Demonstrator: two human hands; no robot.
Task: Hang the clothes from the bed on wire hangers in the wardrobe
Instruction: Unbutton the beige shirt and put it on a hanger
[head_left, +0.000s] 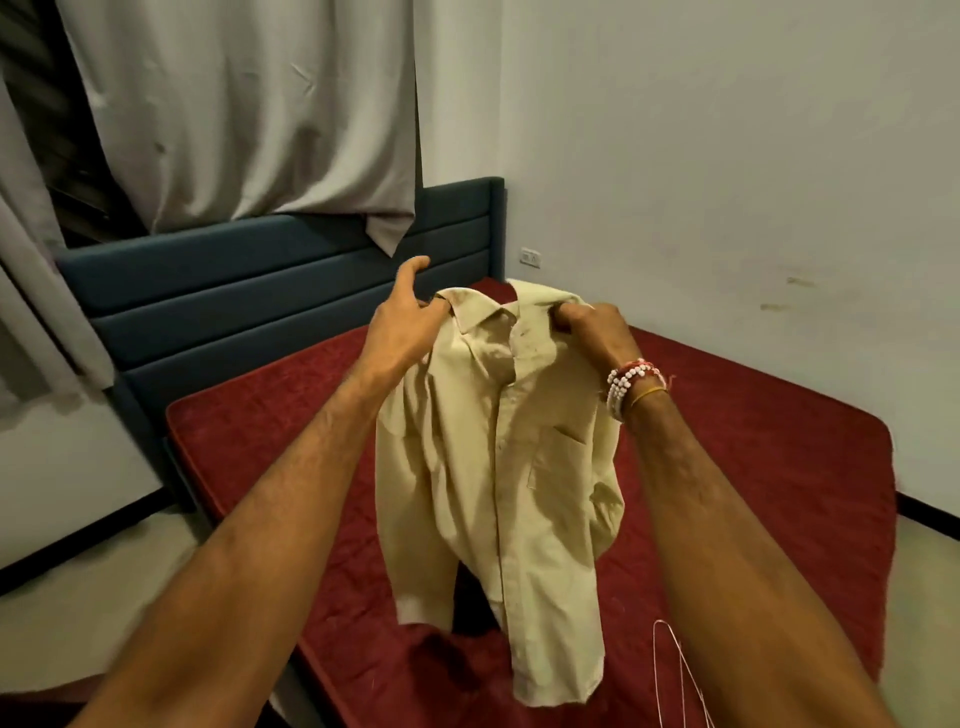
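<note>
A pale yellow button-up shirt hangs in the air above the red mattress, front side toward me. My left hand pinches its left shoulder by the collar, with the index finger raised. My right hand grips the right shoulder in a fist. A wire hanger shows at the bottom right, partly behind my right forearm. A dark piece of cloth lies on the mattress under the shirt's hem.
A dark blue padded headboard stands behind the mattress. Grey curtains hang over it at the upper left. White walls close in the right side, with a socket near the corner. Pale floor lies to the left.
</note>
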